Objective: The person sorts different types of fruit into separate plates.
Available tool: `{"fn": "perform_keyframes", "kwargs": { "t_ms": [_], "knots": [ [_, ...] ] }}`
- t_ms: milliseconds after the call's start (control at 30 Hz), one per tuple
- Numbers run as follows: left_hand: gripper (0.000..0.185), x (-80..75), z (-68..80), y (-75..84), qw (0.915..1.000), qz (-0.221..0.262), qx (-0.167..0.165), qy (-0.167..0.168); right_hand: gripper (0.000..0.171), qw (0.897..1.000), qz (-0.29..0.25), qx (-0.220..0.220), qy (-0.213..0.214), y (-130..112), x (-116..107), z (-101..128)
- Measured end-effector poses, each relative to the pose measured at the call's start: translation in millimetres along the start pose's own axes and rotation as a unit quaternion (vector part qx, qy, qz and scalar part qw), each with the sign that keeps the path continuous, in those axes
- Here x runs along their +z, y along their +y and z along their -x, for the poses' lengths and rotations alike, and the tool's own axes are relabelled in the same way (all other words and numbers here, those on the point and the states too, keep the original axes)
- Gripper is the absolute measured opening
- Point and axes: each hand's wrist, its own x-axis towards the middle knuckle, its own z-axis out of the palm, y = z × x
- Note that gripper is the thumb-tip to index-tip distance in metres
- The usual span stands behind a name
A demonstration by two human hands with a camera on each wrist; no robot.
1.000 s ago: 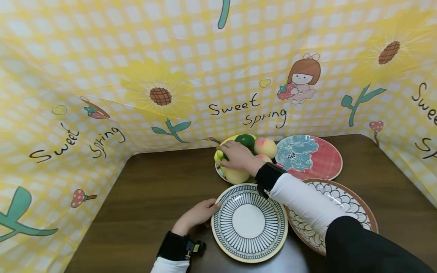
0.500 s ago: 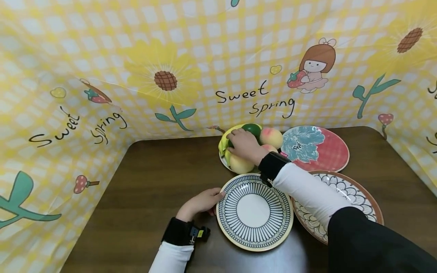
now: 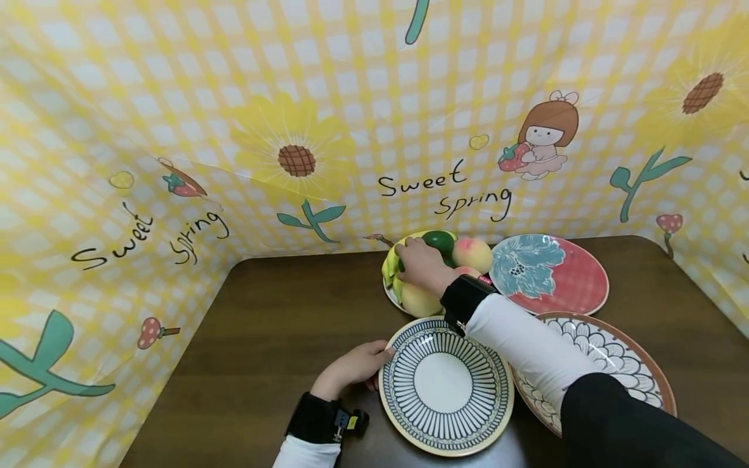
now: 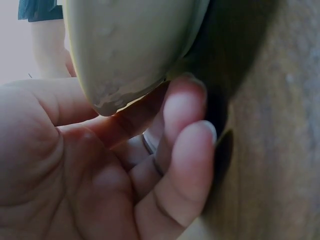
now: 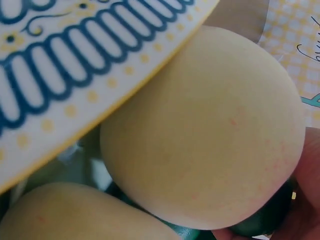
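My left hand holds the left rim of a blue-and-white patterned plate, thumb on top. In the left wrist view its fingers curl under the plate's edge. My right hand reaches over the fruit plate behind, fingers bent down among the fruit. It grips a dark green fruit, mostly hidden behind a pale peach in the right wrist view. Bananas lie left of this hand; another green fruit and a blushed peach sit beyond and to its right.
A red plate with a blue flower stands at the back right. In front of it lies a brown-rimmed plate, partly covered by my right sleeve. A yellow checked cloth rises behind the wooden table.
My right fingers and thumb have drawn in from a wider spread around the green fruit. The left hand stays on the plate's rim. The head view has shifted slightly.
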Motion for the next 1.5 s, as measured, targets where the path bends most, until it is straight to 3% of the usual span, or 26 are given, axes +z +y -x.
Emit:
{"fn": "perform_keyframes", "kwargs": {
  "t_ms": [200, 433, 600, 833, 1000, 1500],
  "knots": [
    [0.029, 6.7, -3.5, 0.3, 0.9999, -0.005, 0.009, -0.002, 0.05, 1.0, 0.019, 0.004, 0.012, 6, 8, 2],
    [0.029, 5.2, -6.8, -0.1, 0.9998, -0.017, -0.002, -0.002, 0.056, 0.999, 0.033, -0.009, 0.031, 7, 7, 2],
    [0.03, 1.2, -9.2, -0.8, 0.9999, -0.009, 0.001, -0.008, 0.059, 0.997, 0.047, -0.018, 0.062, 4, -3, 5],
    [0.031, -0.5, -9.5, -2.1, 0.9999, -0.009, -0.002, -0.012, 0.045, 0.99, 0.048, -0.051, 0.124, -2, -20, 19],
    [0.032, -1.0, -6.8, -2.6, 0.9998, -0.01, -0.001, -0.016, 0.046, 0.986, 0.037, -0.072, 0.147, -8, -31, 31],
    [0.034, -4.6, -6.8, -1.6, 0.9997, -0.015, -0.004, -0.021, 0.047, 0.984, -0.011, -0.101, 0.145, -18, -38, 61]
  ]
}}
